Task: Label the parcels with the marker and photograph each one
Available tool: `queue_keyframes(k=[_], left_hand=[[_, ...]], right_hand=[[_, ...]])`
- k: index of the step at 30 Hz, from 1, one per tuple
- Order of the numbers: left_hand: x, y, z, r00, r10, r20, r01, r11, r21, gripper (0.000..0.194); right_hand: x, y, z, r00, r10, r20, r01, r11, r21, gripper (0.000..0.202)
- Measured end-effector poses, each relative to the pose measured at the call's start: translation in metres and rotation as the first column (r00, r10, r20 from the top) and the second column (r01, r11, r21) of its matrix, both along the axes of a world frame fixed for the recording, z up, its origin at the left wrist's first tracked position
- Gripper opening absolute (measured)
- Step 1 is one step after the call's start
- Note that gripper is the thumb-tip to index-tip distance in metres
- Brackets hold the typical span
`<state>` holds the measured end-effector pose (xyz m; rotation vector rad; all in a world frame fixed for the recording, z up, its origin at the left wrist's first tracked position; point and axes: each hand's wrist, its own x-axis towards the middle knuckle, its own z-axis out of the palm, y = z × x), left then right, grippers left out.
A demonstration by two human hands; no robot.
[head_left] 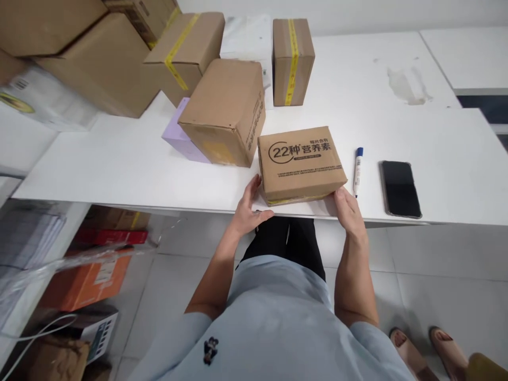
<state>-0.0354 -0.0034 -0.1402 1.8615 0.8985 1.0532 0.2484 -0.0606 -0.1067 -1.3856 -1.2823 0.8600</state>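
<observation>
A brown cardboard box [301, 166] with black print and "22" on top lies at the front edge of the white table, slightly raised at its near side. My right hand [349, 209] grips its near right corner, fingers partly hidden under it. At the near left corner is my left hand [251, 206], thumb and fingers apart, with fingertips close to the box's side; whether they touch is hard to tell. A blue-capped marker [357, 172] and a black phone [400, 189] lie to the right of the box.
Behind and left are a larger brown box [224, 108], a lilac box [184, 135], taped boxes [293, 63] and a stack of cartons [107, 66]. Shelves below the table hold an orange box [89, 278]. Another person's feet [448, 346] are at the lower right.
</observation>
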Motion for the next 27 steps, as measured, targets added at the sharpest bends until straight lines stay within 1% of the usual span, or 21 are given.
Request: queue_keyframes(k=[2, 5, 8, 12, 15, 18, 20, 22, 24, 25, 27], left_hand=[[0.0, -0.004, 0.001, 0.999, 0.014, -0.038, -0.015, 0.999, -0.032, 0.09], [0.006, -0.004, 0.013, 0.999, 0.048, -0.009, -0.048, 0.999, -0.023, 0.076], [0.014, -0.002, 0.035, 0.996, 0.079, 0.038, -0.076, 0.995, -0.056, 0.072], [0.022, -0.005, 0.069, 0.993, 0.087, 0.074, -0.075, 0.986, -0.147, 0.062], [0.025, -0.011, 0.088, 0.996, 0.069, 0.05, -0.059, 0.984, -0.169, 0.062], [0.026, -0.016, 0.094, 0.998, 0.055, 0.002, -0.053, 0.976, -0.213, 0.069], [0.027, -0.016, 0.094, 0.999, 0.052, -0.018, -0.055, 0.961, -0.271, 0.075], [0.029, -0.014, 0.094, 0.998, 0.051, -0.031, -0.059, 0.948, -0.312, 0.083], [0.03, -0.009, 0.094, 0.998, 0.044, -0.045, -0.055, 0.954, -0.295, 0.084], [0.031, -0.006, 0.095, 0.998, 0.035, -0.055, -0.048, 0.963, -0.265, 0.082], [0.032, 0.0, 0.098, 0.996, 0.018, -0.088, -0.034, 0.982, -0.183, 0.072]], right_hand=[[-0.001, -0.002, 0.001, 0.999, 0.019, 0.04, -0.019, 1.0, 0.001, 0.053], [-0.003, -0.002, 0.002, 0.995, -0.042, 0.095, 0.039, 0.999, 0.029, 0.056], [-0.006, -0.003, 0.008, 0.978, -0.137, 0.16, 0.123, 0.988, 0.09, 0.057], [-0.009, -0.01, 0.026, 0.94, -0.247, 0.237, 0.204, 0.96, 0.192, 0.055], [-0.012, -0.017, 0.038, 0.921, -0.29, 0.258, 0.233, 0.945, 0.23, 0.054], [-0.015, -0.023, 0.04, 0.912, -0.299, 0.279, 0.248, 0.947, 0.204, 0.053], [-0.017, -0.023, 0.039, 0.904, -0.323, 0.279, 0.287, 0.944, 0.162, 0.053], [-0.018, -0.021, 0.038, 0.889, -0.362, 0.281, 0.337, 0.932, 0.135, 0.057], [-0.019, -0.016, 0.042, 0.864, -0.39, 0.318, 0.361, 0.921, 0.149, 0.062], [-0.018, -0.014, 0.046, 0.85, -0.388, 0.356, 0.351, 0.921, 0.168, 0.063], [-0.016, -0.008, 0.056, 0.817, -0.358, 0.452, 0.298, 0.933, 0.201, 0.057]])
